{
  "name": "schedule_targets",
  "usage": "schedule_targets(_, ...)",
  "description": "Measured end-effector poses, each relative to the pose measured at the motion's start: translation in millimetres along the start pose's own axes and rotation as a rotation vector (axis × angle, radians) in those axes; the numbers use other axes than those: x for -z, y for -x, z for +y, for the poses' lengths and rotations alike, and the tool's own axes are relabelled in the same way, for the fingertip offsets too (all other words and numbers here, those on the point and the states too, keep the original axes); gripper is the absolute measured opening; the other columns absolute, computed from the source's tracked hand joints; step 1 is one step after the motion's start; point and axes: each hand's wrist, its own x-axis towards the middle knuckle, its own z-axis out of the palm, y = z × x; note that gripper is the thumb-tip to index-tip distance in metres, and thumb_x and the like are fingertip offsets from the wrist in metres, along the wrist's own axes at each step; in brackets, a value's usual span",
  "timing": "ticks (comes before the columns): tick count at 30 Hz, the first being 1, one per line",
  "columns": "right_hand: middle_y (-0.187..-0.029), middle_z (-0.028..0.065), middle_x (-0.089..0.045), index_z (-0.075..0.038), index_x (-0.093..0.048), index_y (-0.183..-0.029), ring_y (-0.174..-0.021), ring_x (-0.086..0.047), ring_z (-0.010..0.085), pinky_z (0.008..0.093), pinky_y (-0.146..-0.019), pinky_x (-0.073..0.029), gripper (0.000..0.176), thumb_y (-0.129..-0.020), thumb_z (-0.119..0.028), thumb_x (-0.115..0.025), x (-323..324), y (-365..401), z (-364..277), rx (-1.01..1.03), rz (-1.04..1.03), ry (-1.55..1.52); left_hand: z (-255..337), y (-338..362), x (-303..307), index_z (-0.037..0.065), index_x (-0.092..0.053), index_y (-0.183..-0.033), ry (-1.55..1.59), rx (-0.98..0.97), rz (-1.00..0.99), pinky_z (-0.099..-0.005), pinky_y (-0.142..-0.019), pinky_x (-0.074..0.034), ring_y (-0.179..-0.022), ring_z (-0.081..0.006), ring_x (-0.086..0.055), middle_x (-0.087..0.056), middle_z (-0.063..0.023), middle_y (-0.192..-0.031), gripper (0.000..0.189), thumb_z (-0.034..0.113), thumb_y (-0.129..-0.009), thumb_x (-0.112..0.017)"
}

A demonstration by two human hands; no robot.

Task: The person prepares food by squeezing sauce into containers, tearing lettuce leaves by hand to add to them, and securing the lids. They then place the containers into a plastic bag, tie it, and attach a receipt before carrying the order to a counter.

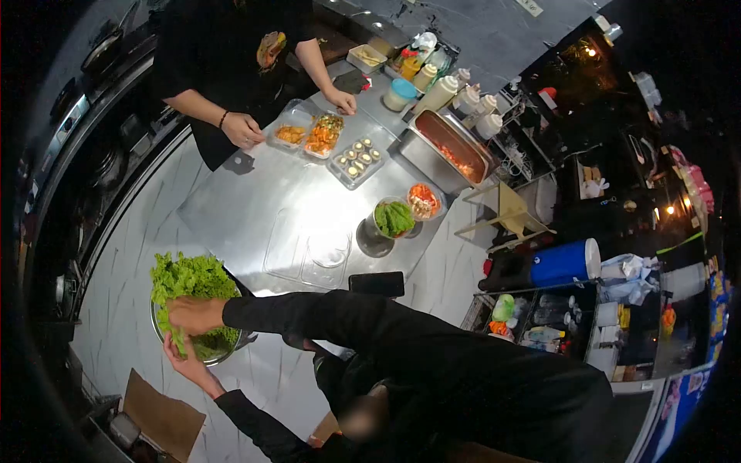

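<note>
Since the bowl (236,343) of lettuce (193,279) hangs at the table (255,220) corner, the right hand (197,315), fingers closed on the leaves, could push it off the left hand (185,363), fingers cupped under its rim, spilling leaves onto the floor (116,309)

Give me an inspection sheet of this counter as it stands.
Surface: steel counter, glare at the middle.
Job's things: lettuce heaped in metal bowl.
Clutter: food trays, greens cup, sauce bottles, phone.
Grips: right hand shut on lettuce; left hand at the bowl's rim, grip unclear.
Cables: nothing seen.
Surroundings: co-worker's hand by the trays; blue cooler beyond.
</note>
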Motion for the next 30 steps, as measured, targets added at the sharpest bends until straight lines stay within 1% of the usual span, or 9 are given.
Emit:
schedule_targets(4,-0.085,0.0186,-0.067,0.002,-0.067,-0.082,-0.083,-0.065,0.0346,0.0424,-0.070,-0.050,0.021,-0.074,-0.017,-0.068,54.7,41.9,-14.8,-0.055,-0.004,-0.138,16.9,12.0,-8.8,-0.002,-0.062,-0.110,-0.246,-0.093,-0.126,-0.0330,-0.097,-0.041,-0.106,-0.0193,-0.054,-0.060,-0.0100,-0.113,0.022,0.008,-0.091,-0.066)
schedule_targets(7,-0.088,0.0160,-0.066,-0.001,-0.063,-0.098,-0.082,-0.064,0.0343,0.0407,-0.074,-0.050,0.028,-0.080,-0.021,-0.070,113.5,108.0,-18.8,-0.063,0.222,-0.295,37.2,26.3,-54.8,-0.002,-0.064,-0.104,-0.345,-0.191,-0.257,-0.0325,-0.095,-0.042,-0.103,-0.0188,-0.056,-0.062,-0.0109,-0.109,0.019,0.010,-0.090,-0.067)
schedule_targets(12,-0.091,0.0102,-0.066,-0.004,-0.063,-0.101,-0.088,-0.063,0.0146,0.0311,-0.080,-0.050,0.026,-0.083,-0.021,-0.072,225.5,282.5,22.8,-0.503,0.539,-0.417,138.2,91.2,-246.6,0.002,-0.061,-0.115,-0.042,0.009,-0.650,-0.0304,-0.087,-0.048,-0.099,-0.0157,-0.060,-0.065,-0.0088,-0.103,0.031,0.009,-0.086,-0.068)
schedule_targets(14,-0.092,0.0063,-0.065,-0.004,-0.063,-0.099,-0.089,-0.062,0.0155,0.0303,-0.083,-0.049,0.020,-0.086,-0.019,-0.068,282.9,359.7,14.7,-0.797,0.616,-0.166,135.0,122.6,-332.7,0.001,-0.063,-0.107,0.056,-0.076,-0.872,-0.0302,-0.084,-0.049,-0.095,-0.0148,-0.061,-0.065,-0.0061,-0.102,0.024,0.009,-0.086,-0.068)
schedule_targets(16,-0.092,0.0054,-0.066,-0.003,-0.062,-0.098,-0.090,-0.062,0.0146,0.0307,-0.083,-0.049,0.016,-0.085,-0.011,-0.067,294.0,449.3,62.7,-0.757,0.804,0.141,147.9,154.4,-408.4,0.000,-0.062,-0.104,0.048,-0.089,-1.115,-0.0299,-0.079,-0.050,-0.089,-0.0144,-0.062,-0.066,-0.0090,-0.096,0.020,0.007,-0.086,-0.065)
schedule_targets(18,-0.093,0.0129,-0.069,-0.006,-0.064,-0.100,-0.084,-0.066,0.0280,0.0372,-0.078,-0.050,0.022,-0.083,-0.019,-0.068,316.3,498.0,68.0,-0.865,0.916,0.040,145.2,182.5,-471.3,0.000,-0.060,-0.105,-0.035,-0.160,-1.260,-0.0339,-0.077,-0.050,-0.083,-0.0224,-0.065,-0.066,-0.0161,-0.091,0.023,0.006,-0.084,-0.064)
schedule_targets(22,-0.091,0.0145,-0.068,-0.006,-0.066,-0.095,-0.092,-0.062,0.0327,0.0397,-0.084,-0.047,0.019,-0.079,-0.015,-0.070,321.8,540.4,88.0,-1.179,0.960,-0.012,117.9,218.9,-537.4,0.004,-0.060,-0.105,-0.277,-0.441,-1.281,-0.0429,-0.077,-0.048,-0.083,-0.0346,-0.060,-0.063,-0.0169,-0.089,0.024,0.005,-0.081,-0.064)
schedule_targets(26,-0.094,0.0124,-0.061,-0.009,-0.066,-0.097,-0.094,-0.053,0.0334,0.0438,-0.083,-0.042,0.026,-0.073,-0.013,-0.076,303.7,552.8,114.4,-0.994,0.929,0.473,97.9,226.3,-553.0,0.006,-0.061,-0.096,-0.383,-0.785,-1.216,-0.0435,-0.077,-0.042,-0.090,-0.0339,-0.054,-0.059,-0.0131,-0.092,0.020,0.003,-0.077,-0.064)
schedule_targets(30,-0.101,0.0121,-0.060,-0.006,-0.066,-0.103,-0.099,-0.053,0.0346,0.0431,-0.085,-0.045,0.030,-0.074,-0.010,-0.073,304.8,546.2,108.6,-0.964,0.826,0.557,102.3,231.0,-557.3,0.005,-0.062,-0.098,-0.659,-0.973,-1.184,-0.0410,-0.080,-0.040,-0.096,-0.0299,-0.051,-0.059,-0.0117,-0.097,0.020,0.005,-0.077,-0.063)
